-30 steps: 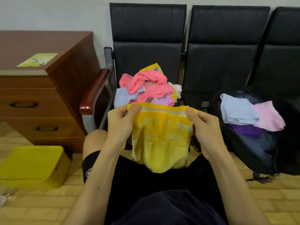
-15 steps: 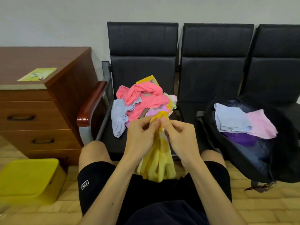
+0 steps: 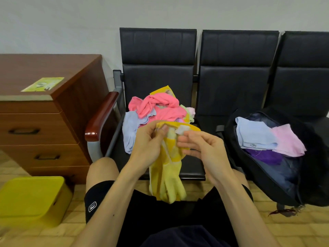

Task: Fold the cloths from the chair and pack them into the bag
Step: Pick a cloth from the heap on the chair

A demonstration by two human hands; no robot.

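Holding a yellow cloth (image 3: 167, 175) up over the lap, the person is midway through folding one piece. The left hand (image 3: 149, 145) grips the gathered upper part with curled fingers and thumb, and the right hand (image 3: 201, 148) curls in beside it, its fingertips (image 3: 183, 145) seemingly pinching the doubled top edge. The rest of the cloth hangs loose and rumpled between the knees, so this fold looks barely begun. On the seat of the left-most chair (image 3: 156, 49) lies an unfolded heap of cloths (image 3: 160, 111), pink ones on top, a pale blue one drooping over the front and others beneath. The open black bag (image 3: 252, 175) sits on the next seat to the right and holds a folded light blue cloth (image 3: 252, 132), a pink cloth (image 3: 288, 141) and a purple cloth (image 3: 265, 155) under them. By that count about three are packed, one is in hand, and several more wait on the chair, so I judge the job less than half done.
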